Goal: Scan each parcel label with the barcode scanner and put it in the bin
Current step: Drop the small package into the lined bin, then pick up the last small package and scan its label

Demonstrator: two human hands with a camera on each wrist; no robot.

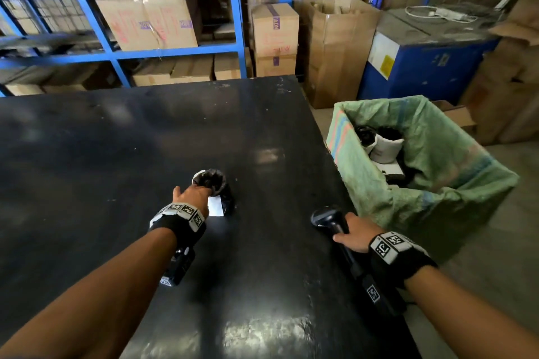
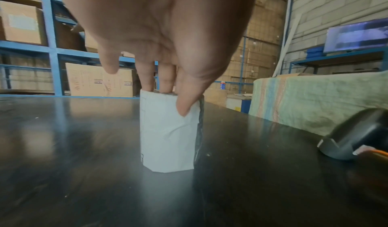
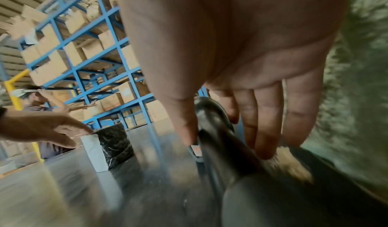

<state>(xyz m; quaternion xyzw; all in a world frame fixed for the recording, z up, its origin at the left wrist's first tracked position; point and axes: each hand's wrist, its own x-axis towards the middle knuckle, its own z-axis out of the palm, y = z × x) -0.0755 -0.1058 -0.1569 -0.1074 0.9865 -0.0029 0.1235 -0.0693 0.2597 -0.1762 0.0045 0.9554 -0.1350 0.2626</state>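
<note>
On the black table (image 1: 116, 154) our left hand (image 1: 194, 194) pinches the top of a small parcel (image 2: 170, 134) wrapped in black plastic, thumb on its white label (image 2: 166, 141) and fingers (image 2: 147, 79) over the upper edge. It stands upright on its base, long axis vertical, label turned back toward us.

Our right hand (image 1: 357, 234) lies over the handle of the barcode scanner (image 1: 331, 220), which rests on the table near the right edge. Its fingers look only loosely draped — we cannot tell from the blurred wrist view whether they have closed round it.

What matters next, we judge, is that the label lies to the left of the scanner's head and well apart from it, so the scanner must be lifted and aimed leftward at that upright face. Nothing stands between them.

Just beyond the table's right edge waits the bin (image 1: 437, 183) — lined with a green sack and already holding several parcels. Cardboard boxes (image 1: 151, 17) on blue shelving (image 1: 233, 9) fill the background.
</note>
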